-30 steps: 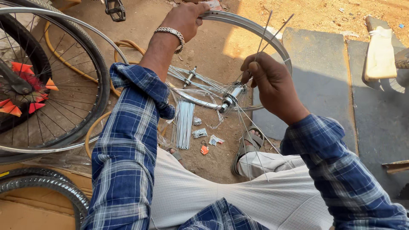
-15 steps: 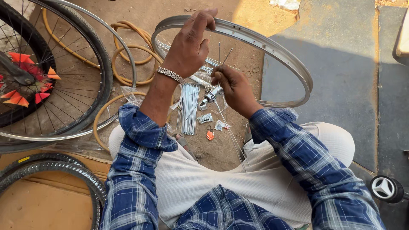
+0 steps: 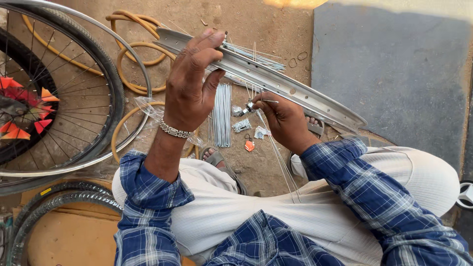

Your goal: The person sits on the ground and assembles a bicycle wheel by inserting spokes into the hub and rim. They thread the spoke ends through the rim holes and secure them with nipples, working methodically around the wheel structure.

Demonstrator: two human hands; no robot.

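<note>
Silvery curved wheel rim [image 3: 276, 81] gripped by left hand [image 3: 189, 83]; right hand [image 3: 283, 120] pinches thin wire spoke [image 3: 278, 155].

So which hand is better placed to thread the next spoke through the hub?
Right hand, probably: it already pinches a spoke at the hub, while the left hand grips the rim.

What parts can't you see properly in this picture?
Head view:
- Hub: mostly hidden by the right hand.
- Rim: part behind the left hand.
- Spoked wheel: cut off by the left edge.
- Small packets: too small to identify.
</note>
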